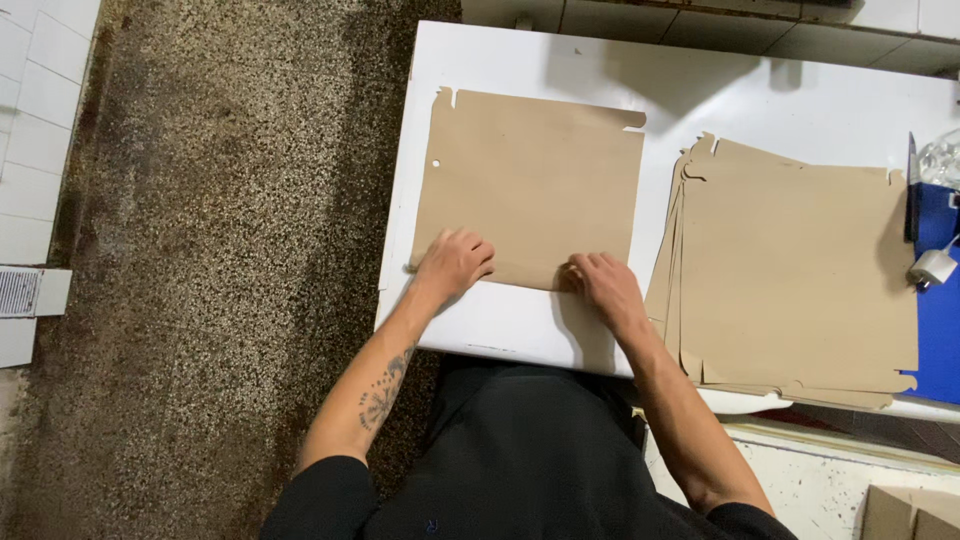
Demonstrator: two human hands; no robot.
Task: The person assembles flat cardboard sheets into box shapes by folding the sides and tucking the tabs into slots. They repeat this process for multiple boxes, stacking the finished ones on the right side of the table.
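A: Entry, head view. Left hand (455, 262)?

B: Palm down, fingers loosely curled, pressed flat on the near left corner of the brown cardboard blank (530, 185). Not pinching; it bears down on the sheet. Forearm carries a dark tattoo.

A: Right hand (603, 283)?

B: Also palm down, fingers bent at the near edge of the same blank, toward its right corner. Fingertips sit on or at the edge; whether they curl under it, cannot tell.

A: The blank itself?

B: Lies flat on the white surface (520, 330), roughly square, notched tabs at the far corners, a small round hole near its left edge. Its near edge is set back from the surface's front edge.

A: Around it?

B: To the right, apart from the blank, a stack of similar cardboard blanks (800, 270), edges fanned, overhanging the front a little. Beyond that, a blue sheet (940, 310) with a small white plug-like object (932, 267) on it. Left of the surface, speckled floor (210, 260). White tiled wall (30, 110) at far left.
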